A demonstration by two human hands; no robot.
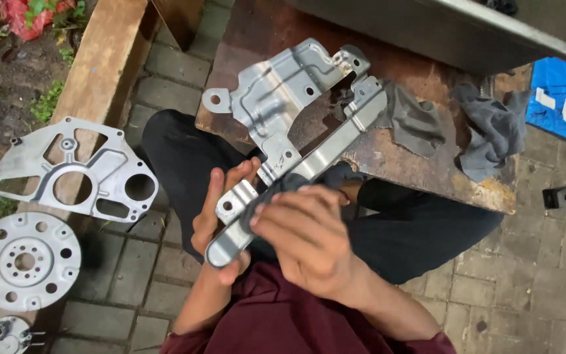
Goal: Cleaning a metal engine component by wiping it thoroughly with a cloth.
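A stamped silver metal bracket (283,105) with holes and bent tabs reaches from my lap up over a rusty brown bench top (427,164). My left hand (214,213) holds its lower end from underneath, fingers against the back of the metal. My right hand (302,239) presses a dark grey cloth (276,190) against the bracket's long arm near that end. The cloth is mostly hidden under my fingers.
Grey rags (492,128) lie on the bench's right side below a metal tub (466,29). On a wooden plank (99,59) at left rest a flat silver plate with cutouts (80,167) and a round perforated disc (24,262). Brick paving surrounds me; a blue tarp (561,98) lies right.
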